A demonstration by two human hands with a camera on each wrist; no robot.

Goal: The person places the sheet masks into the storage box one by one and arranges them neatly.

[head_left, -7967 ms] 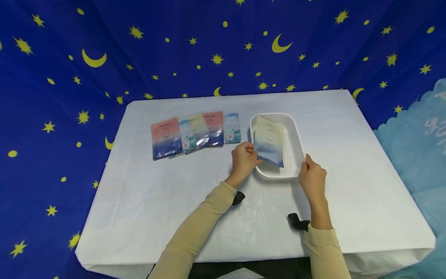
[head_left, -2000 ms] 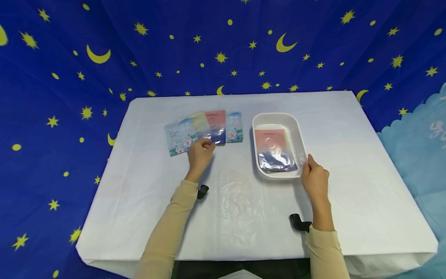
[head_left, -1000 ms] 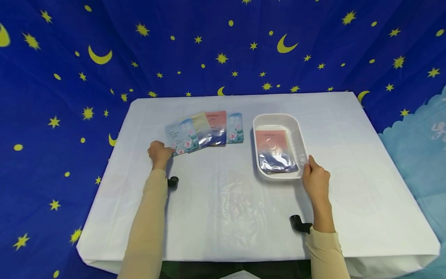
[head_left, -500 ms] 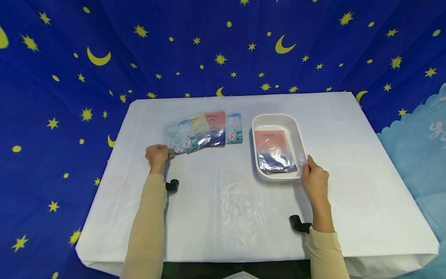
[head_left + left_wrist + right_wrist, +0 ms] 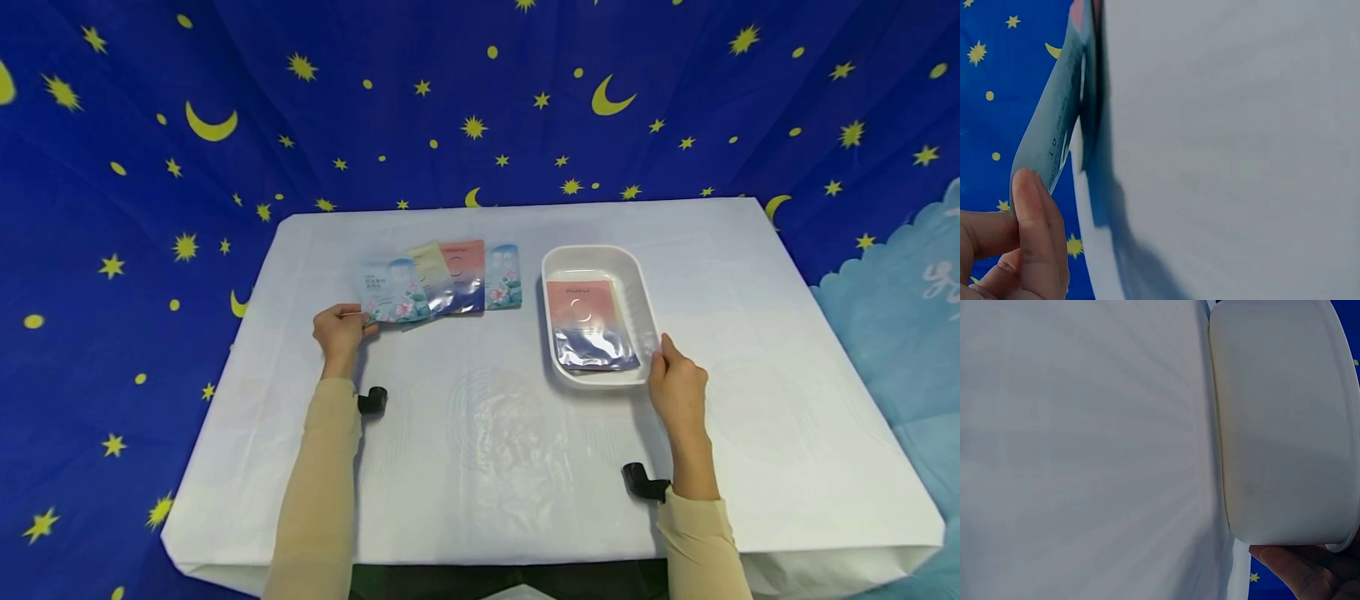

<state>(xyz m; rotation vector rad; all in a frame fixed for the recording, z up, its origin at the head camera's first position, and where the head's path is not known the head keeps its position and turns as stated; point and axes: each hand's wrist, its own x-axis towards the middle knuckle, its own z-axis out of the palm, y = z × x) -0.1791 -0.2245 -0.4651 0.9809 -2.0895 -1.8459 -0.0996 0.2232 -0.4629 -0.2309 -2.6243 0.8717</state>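
In the head view my left hand [image 5: 340,330] pinches the near left corner of a light blue face mask packet [image 5: 392,291] printed with pink flowers. The left wrist view shows the packet [image 5: 1050,119] edge-on, its pinched end raised off the table between thumb and fingers [image 5: 1034,225]. My right hand [image 5: 678,385] grips the near right rim of a white plastic basin [image 5: 648,321]. A red-and-navy face mask packet [image 5: 581,312] lies in the basin, with a pale edge of another showing beneath it. From the right wrist, the basin's outer wall [image 5: 1285,425] fills the right side.
Beside the held packet, overlapping in a row, lie a yellow-and-blue packet [image 5: 432,271], a red-and-navy packet [image 5: 463,271] and another blue floral packet [image 5: 503,283]. White cloth covers the table [image 5: 495,467]. Behind it hangs a blue curtain [image 5: 420,50] with yellow stars and moons.
The yellow packet was set down in the basin, and the leftmost red one now lies over it. My left hand returned left and has raised the blue floral packet's corner. The right hand stays put.
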